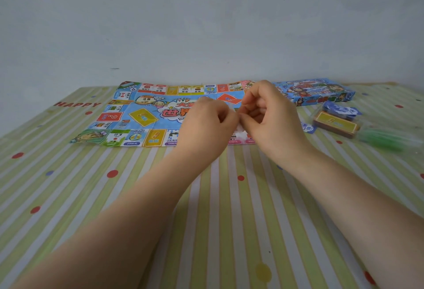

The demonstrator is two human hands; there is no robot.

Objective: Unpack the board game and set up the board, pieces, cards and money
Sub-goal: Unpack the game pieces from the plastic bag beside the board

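two bare forearms are reaching in from the bottom edge, nearest the camera, and are crossing a striped tablecloth (pixel 220 220) in green and white bands with red, blue and yellow dots; the word "happy" is showing in red near its far left.

the paper game board (pixel 142 114) is lying unfolded and flat on the cloth at the far side, its creases still showing, with coloured squares running round its edge and a cartoon title in the middle. the hands are hovering in front of its right half and are hiding that part.

the game box (pixel 321 92) is lying flat to the right of the board, close to the wall.

the left hand (pixel 206 126) and the right hand (pixel 268 114) are meeting fingertip to fingertip above the board, both with fingers curled inward, pinching a small clear packet (pixel 240 126) between them; what is inside is too small to tell.

nearer than the box, a deck of cards (pixel 336 126) with a yellow top face is sitting on the cloth, with blue and white paper money (pixel 341 108) lying just behind it. a blurred green piece (pixel 385 141) is lying to the right of the deck.
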